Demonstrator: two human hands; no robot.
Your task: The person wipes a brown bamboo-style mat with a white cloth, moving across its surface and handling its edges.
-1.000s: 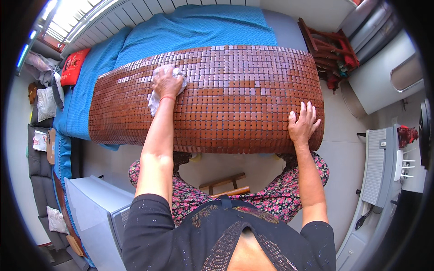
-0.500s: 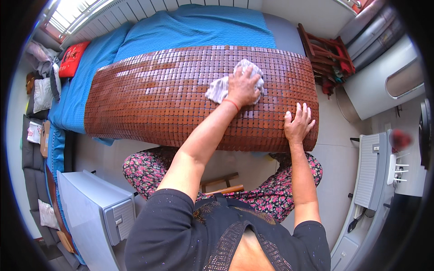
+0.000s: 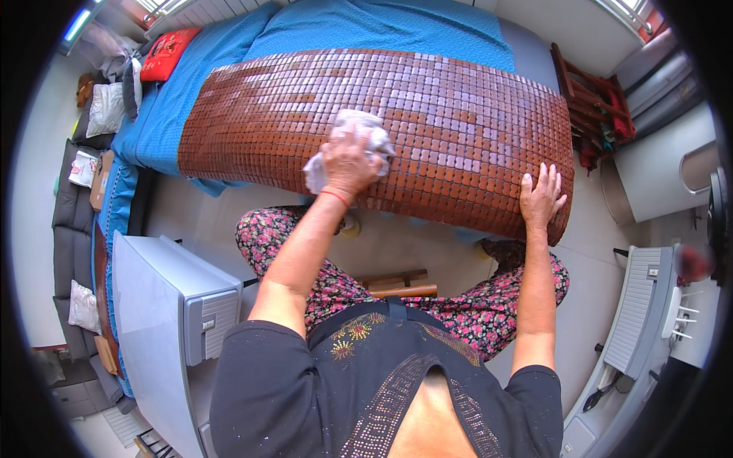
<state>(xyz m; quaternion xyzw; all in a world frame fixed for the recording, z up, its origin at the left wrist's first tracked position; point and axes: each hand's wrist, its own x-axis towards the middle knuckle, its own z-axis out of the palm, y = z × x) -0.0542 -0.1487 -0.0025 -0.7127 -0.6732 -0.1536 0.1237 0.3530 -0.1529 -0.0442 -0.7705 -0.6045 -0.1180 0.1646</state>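
A brown mat of small tiles (image 3: 282,137) lies across the bed, its tiles shiny in places. My left hand (image 3: 351,164) presses a crumpled white cloth (image 3: 365,126) onto the mat left of its middle, toward the near edge. The cloth bunches out ahead of the fingers and beside the wrist, which wears a thin red band. At the near right corner of the mat, my right hand (image 3: 540,197) rests flat with its fingers spread, holding nothing.
Blue bedding (image 3: 382,27) covers the bed behind the mat, with a red cushion (image 3: 169,53) at far left. Folded wooden chairs (image 3: 592,103) lean at the right end. A grey-white cabinet (image 3: 153,305) stands near left. Below me is a wooden stool (image 3: 401,290).
My left hand has slid the cloth leftward and nearer across the mat. My right hand keeps its place at the mat's right corner, while the whole view has shifted.
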